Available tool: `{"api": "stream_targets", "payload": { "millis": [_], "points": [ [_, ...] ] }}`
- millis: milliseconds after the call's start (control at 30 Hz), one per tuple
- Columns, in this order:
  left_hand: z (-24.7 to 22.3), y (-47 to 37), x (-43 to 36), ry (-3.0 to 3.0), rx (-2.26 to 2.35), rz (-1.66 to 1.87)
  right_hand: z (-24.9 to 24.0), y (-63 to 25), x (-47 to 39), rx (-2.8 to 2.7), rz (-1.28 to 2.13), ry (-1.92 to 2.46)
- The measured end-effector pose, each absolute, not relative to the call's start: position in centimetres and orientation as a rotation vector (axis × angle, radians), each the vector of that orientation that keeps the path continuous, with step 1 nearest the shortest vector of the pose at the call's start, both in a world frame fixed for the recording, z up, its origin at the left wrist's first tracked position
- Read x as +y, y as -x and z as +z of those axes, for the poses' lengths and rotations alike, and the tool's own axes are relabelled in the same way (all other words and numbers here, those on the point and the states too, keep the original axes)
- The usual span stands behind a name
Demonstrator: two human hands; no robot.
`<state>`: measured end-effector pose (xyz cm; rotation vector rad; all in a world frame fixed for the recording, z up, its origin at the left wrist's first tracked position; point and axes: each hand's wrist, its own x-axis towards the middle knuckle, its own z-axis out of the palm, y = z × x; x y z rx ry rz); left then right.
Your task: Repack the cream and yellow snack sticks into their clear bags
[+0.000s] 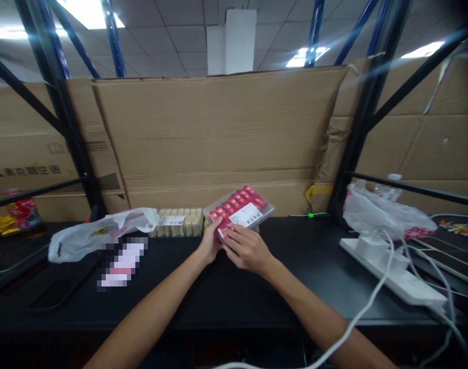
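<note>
A clear package of red items with a white label (252, 197) is tilted above the black table (291, 292). My left hand (211, 241) grips its lower left edge, the thumb on top. At the package's lower edge my right hand (249, 248) has its fingers curled against it, near the label. Behind and to the left, a pack of beige items with a white label (193, 224) stands by the cardboard. Something yellowish is partly hidden behind the red package.
On the left lie a white plastic bag (76, 243), a dark phone-like slab (53, 294) and a pixelated pink item (124, 264). On the right are a white power strip (414, 287), cables and another plastic bag (380, 212). Cardboard (218, 133) stands behind.
</note>
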<state>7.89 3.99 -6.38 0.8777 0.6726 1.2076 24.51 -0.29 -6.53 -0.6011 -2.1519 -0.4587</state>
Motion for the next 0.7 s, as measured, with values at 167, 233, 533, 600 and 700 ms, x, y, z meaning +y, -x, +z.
{"api": "stream_targets", "payload": {
  "millis": [167, 233, 533, 600, 700],
  "points": [
    [-5.6, -4.4, 4.4, -0.837, 0.733, 1.404, -5.9, -26.4, 0.9, -1.741, -0.096, 0.681],
    [-5.4, -2.4, 4.4, -0.823, 0.753, 1.425, -5.6, -27.7, 2.0, -1.451, 0.178, 0.828],
    [-6.0, 1.8, 4.1, -0.791, 0.822, 1.389, -7.2, -29.0, 5.3, -1.316, 0.95, 0.804],
    [-5.8, 1.6, 4.1, -0.788, 0.805, 1.396, -7.1, -29.0, 5.2, -1.288, 0.998, 0.767],
    [-5.4, 1.3, 3.8, -0.781, 0.787, 1.405, -6.8, -29.2, 4.9, -1.256, 1.041, 0.724]
  ]
}}
